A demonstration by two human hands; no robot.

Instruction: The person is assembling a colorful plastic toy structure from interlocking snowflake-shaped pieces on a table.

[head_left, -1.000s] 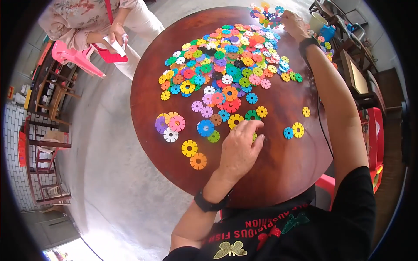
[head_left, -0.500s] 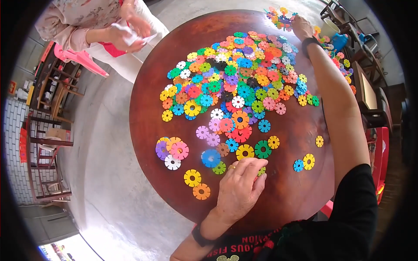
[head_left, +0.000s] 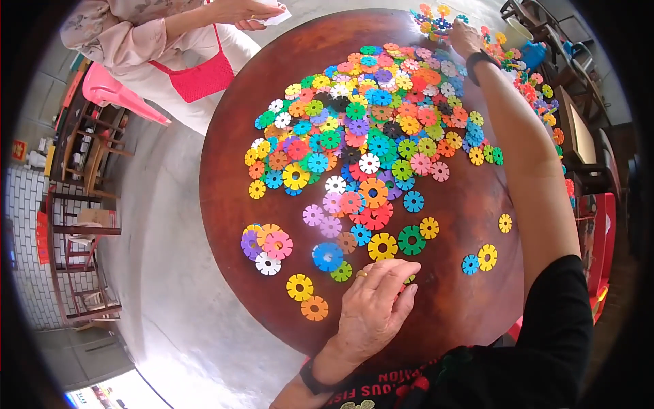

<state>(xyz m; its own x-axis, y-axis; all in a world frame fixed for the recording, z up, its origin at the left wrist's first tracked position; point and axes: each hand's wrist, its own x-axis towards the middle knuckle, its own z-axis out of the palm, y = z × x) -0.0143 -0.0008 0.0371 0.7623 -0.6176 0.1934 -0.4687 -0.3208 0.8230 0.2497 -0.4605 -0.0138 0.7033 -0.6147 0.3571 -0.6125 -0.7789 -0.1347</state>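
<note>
At the table's near side my left hand (head_left: pixel 375 301) is closed, palm down, fingers curled and pressed together. Bits of green and red show by its fingertips, but what it grips is mostly hidden. A green notched plastic disc (head_left: pixel 411 240) and a yellow one (head_left: pixel 382 256) lie just beyond it. My right arm stretches to the far right edge. There, my right hand (head_left: pixel 466 39) has its fingers closed at a multicoloured cluster of joined discs (head_left: pixel 434 23); the fingertips are partly hidden. Between the hands spreads a large pile of loose discs (head_left: pixel 368 129).
The round dark wooden table (head_left: pixel 231 170) bears everything. More joined discs (head_left: pixel 545 95) are beyond my right forearm. Another person (head_left: pixel 143 34) stands at the far left, holding a white cloth or tissue (head_left: pixel 278 15). A red chair (head_left: pixel 598 238) is at right, a pink stool (head_left: pixel 116 92) at left.
My view has shifted slightly. The other person's hands have moved up and right, uncovering a red bag. My right hand has moved slightly left at the cluster; my left hand stays nearly in place.
</note>
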